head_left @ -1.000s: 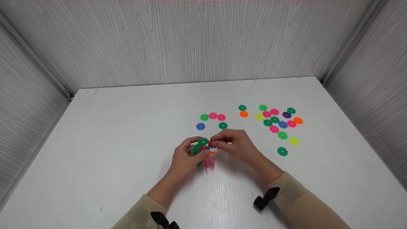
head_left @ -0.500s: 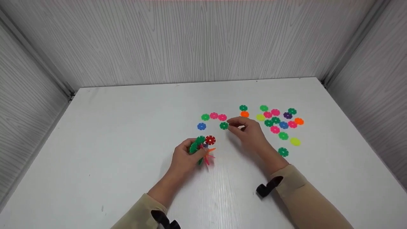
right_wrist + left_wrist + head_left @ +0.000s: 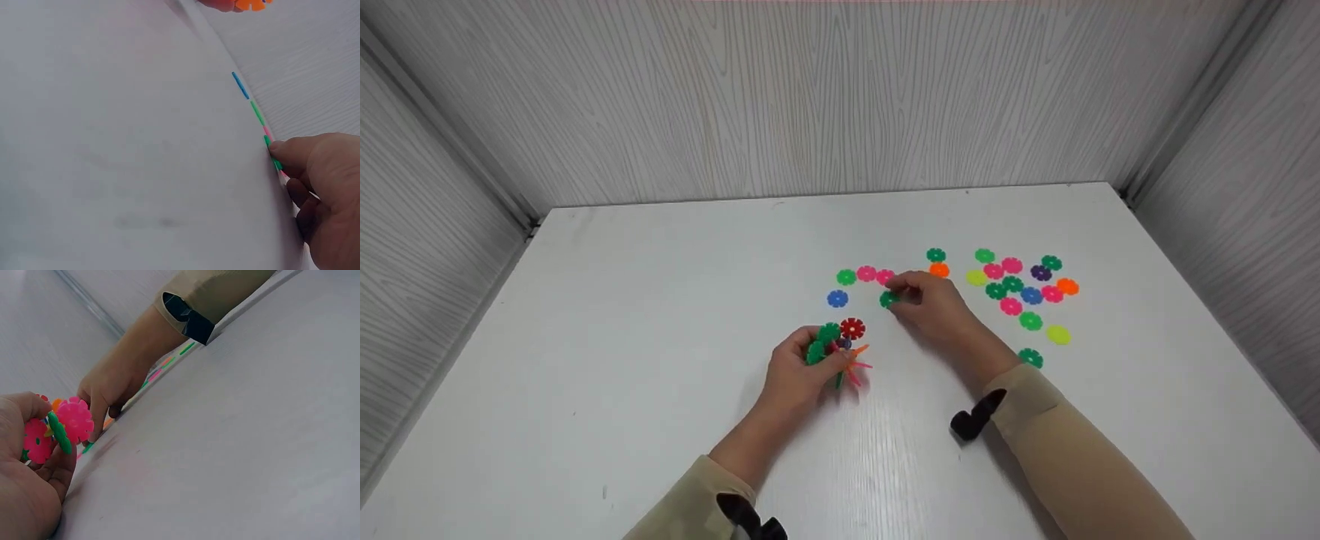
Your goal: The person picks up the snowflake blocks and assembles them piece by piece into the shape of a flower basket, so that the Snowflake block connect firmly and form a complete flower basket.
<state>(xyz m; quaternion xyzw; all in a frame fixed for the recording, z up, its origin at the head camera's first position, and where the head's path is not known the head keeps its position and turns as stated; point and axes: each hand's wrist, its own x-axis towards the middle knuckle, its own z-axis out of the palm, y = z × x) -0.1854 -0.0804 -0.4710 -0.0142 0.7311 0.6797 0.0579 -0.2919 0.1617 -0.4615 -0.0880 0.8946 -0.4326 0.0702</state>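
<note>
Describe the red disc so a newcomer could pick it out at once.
Over the white table, find the left hand, which holds a cluster of discs. At the cluster's far edge, toward the right hand, sits the red disc, beside a green disc; it alone is deep red.

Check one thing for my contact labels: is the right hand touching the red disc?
Apart. In the head view, a strip of white tabletop shows plainly between the right hand and the red disc.
</note>
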